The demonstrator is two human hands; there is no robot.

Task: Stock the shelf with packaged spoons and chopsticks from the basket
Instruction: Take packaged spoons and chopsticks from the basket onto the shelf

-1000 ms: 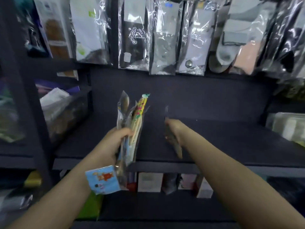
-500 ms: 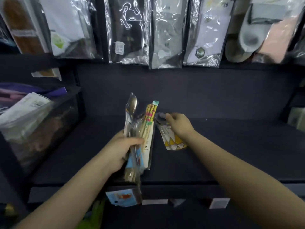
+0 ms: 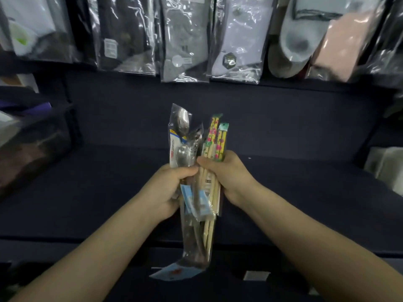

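Both hands hold one upright bundle of packets above the front part of the dark shelf [image 3: 283,192], clear of its top. Left hand [image 3: 168,190]: grip closed, fingers curled round the packaged spoons [image 3: 182,140], which form the left side of the bundle. The clear wrappers show metal spoon bowls at the top; a blue-and-white card tag hangs at the lower end, below the shelf's front edge. Right hand [image 3: 231,177]: grip closed round the packaged chopsticks [image 3: 214,144], thumb across the front of the pack. These form the right side of the bundle, touching the spoon packets. Their upper ends carry a yellow, pink and green pattern; the lower lengths are plain pale wood.

Above the shelf, a row of bagged socks [image 3: 185,40] hangs in clear sleeves. A dark bin [image 3: 32,149] with blurred contents stands at the left end of the shelf
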